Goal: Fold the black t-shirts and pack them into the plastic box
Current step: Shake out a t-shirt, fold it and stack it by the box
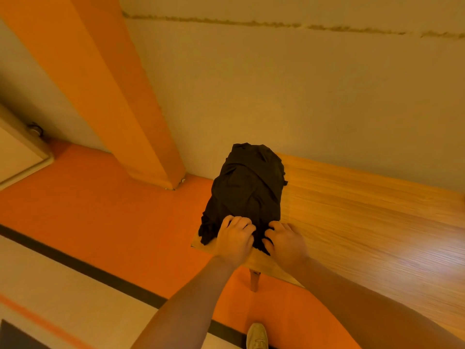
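Nearest the camera, a pale shoe (pixel 256 336) stands on the floor at the bottom edge, on the orange floor (pixel 100 210) beside a black stripe (pixel 88 267) and a cream band. Two bare forearms reach up and forward from the lower frame. The left hand (pixel 235 239) lies knuckles up at the near end of the black t-shirts (pixel 245 192), its fingers curled into the cloth and gripping a bunch of it. The right hand (pixel 285 241) sits just beside it, the two nearly touching, fingers likewise curled and dug into the dark fabric at the pile's near edge. The shirts form one crumpled heap, not folded, on the left end of a wooden table (pixel 364 215); the heap's left side hangs slightly past the table edge. How many shirts make up the heap cannot be told. One table leg (pixel 254 280) shows below the near corner. Beyond the heap the tabletop runs right along a cream wall (pixel 276 84). Farther left an orange pillar (pixel 105 84) rises from the floor, and a pale panel with a small metal fitting (pixel 35 129) sits at the far left edge.
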